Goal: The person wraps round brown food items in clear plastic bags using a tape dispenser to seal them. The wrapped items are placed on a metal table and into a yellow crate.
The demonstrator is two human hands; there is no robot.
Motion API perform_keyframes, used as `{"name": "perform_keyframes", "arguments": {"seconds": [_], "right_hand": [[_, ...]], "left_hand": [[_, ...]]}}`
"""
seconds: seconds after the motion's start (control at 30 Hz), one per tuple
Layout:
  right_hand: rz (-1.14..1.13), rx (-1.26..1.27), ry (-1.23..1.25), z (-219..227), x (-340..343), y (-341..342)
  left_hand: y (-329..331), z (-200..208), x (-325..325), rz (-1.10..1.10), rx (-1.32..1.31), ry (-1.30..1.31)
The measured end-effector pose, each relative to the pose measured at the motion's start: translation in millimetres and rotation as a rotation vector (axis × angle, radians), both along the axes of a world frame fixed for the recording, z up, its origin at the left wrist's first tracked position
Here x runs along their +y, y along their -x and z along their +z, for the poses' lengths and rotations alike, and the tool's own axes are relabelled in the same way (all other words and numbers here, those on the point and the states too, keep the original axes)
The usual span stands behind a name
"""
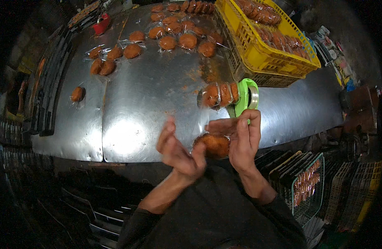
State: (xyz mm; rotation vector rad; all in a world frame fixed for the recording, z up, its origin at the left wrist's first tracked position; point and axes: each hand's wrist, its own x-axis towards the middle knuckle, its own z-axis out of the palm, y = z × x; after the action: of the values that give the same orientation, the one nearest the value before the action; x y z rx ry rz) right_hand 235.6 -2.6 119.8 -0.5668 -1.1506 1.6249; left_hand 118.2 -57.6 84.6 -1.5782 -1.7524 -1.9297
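A round, brown, crumb-coated bun [215, 146] lies at the table's front edge between my hands, with clear film around it. My left hand [179, 152], blurred by motion, is open at its left, its thumb close to or touching the bun. At the bun's right side, my right hand [244, 143] is open, one finger stretched left above the bun and others pointing up. Just beyond my right fingertips stands a green tape dispenser [242, 96]. Touching its left side is a row of film-wrapped buns [219, 94].
A yellow plastic crate [278, 62] holding wrapped buns stands at the back right on the metal table [145, 89]. Several wrapped buns [167, 42] lie across the back, one single bun [77, 94] at left. A red tape dispenser [101, 25] is far left; a wire basket [307, 186] stands low right.
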Motion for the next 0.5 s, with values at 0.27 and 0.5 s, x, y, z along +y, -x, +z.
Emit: {"name": "perform_keyframes", "arguments": {"seconds": [0.27,0.5], "right_hand": [[-0.418,-0.733,-1.17,-21.7,-3.4,3.3],[-0.026,-0.685,-0.666,-45.3,0.9,15.8]], "left_hand": [[12.7,2.7,1.9,-0.449,-1.287,0.27],[29.3,-17.9,6.4,-0.29,-0.255,0.071]]}}
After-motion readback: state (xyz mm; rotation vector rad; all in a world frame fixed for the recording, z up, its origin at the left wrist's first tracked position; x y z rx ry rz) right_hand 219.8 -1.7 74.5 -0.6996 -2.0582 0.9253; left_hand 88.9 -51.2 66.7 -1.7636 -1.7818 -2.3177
